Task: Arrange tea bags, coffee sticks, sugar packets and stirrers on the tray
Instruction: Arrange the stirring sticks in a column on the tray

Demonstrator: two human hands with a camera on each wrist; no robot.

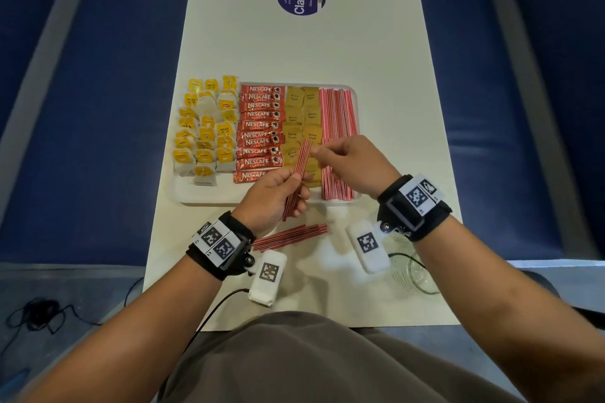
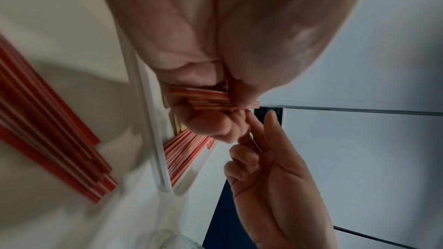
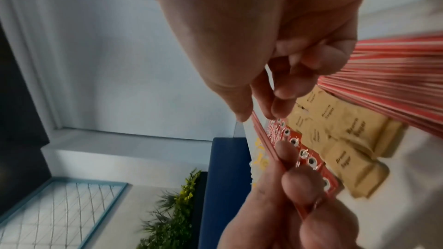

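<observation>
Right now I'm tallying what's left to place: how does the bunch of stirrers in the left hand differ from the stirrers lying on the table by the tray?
The held bunch is off the surface, gripped by the left hand and pinched at its top by the right hand; the table stirrers lie loose and untouched. The held bunch points away from the person over the tray; the table stirrers lie crosswise, outside it. Both are red-and-white striped.

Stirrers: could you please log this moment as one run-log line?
left hand: holds stirrer bundle | right hand: pinches bundle's top | tray: stirrer row unfinished | table: loose stirrers
</observation>
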